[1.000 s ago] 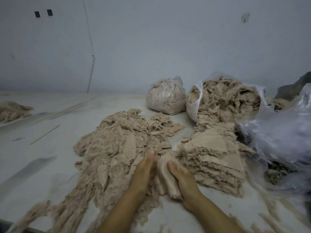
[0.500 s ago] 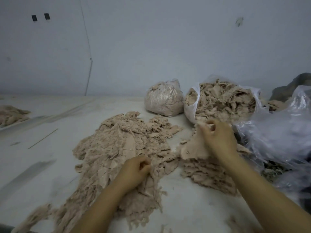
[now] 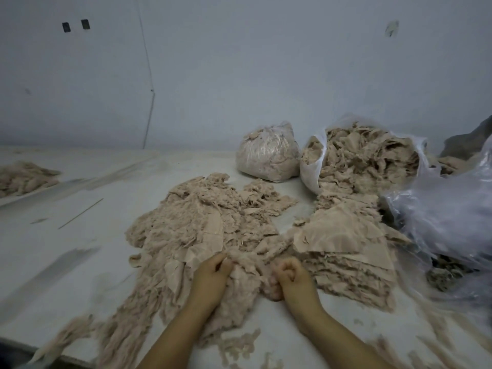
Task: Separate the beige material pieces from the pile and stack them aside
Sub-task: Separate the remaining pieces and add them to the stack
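A loose pile of beige material pieces [image 3: 202,230] spreads over the white table [image 3: 80,235] in front of me. To its right lies a neat stack of flat beige pieces [image 3: 343,243]. My left hand [image 3: 213,275] and my right hand [image 3: 290,275] sit close together at the pile's near edge. Both have curled fingers gripping a bunched beige piece [image 3: 247,272] between them. Part of that piece is hidden under my hands.
An open white bag [image 3: 314,166] full of beige scraps lies at the back right, with a tied clear bag [image 3: 266,153] left of it. Crumpled clear plastic [image 3: 447,217] covers the right side. Another small beige heap [image 3: 24,177] sits far left. Loose scraps trail along the near edge.
My right hand came back from the stack on the right to the pile's near edge. Both hands now grip a bunched piece together.
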